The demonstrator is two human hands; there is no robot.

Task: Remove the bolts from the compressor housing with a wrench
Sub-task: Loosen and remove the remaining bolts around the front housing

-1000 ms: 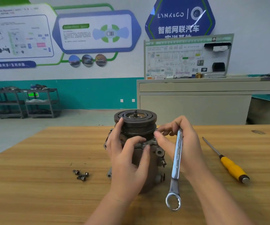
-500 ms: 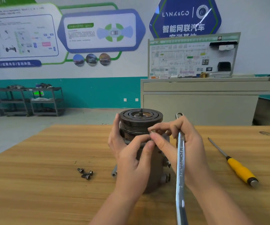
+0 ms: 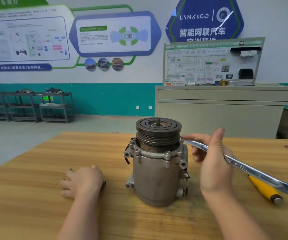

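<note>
Compressor housing (image 3: 154,172) stands upright mid-surface (image 3: 27,196), its pulley on top. Right hand (image 3: 212,163), just right of it, has its grip wrapped around the wrench (image 3: 240,166), whose far end meets the flange. Left hand (image 3: 82,181) rests palm-down on the left, grip released, over small dark bolts (image 3: 104,184). Yellow-handled screwdriver (image 3: 264,191) lies at right.

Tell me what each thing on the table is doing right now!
Compressor: upright on the table, nobody touching it.
Wrench: held in the right hand, its far end by the compressor's top flange.
Left hand: resting on the table, over the loose bolts.
Screwdriver: lying on the table, partly behind the wrench.
</note>
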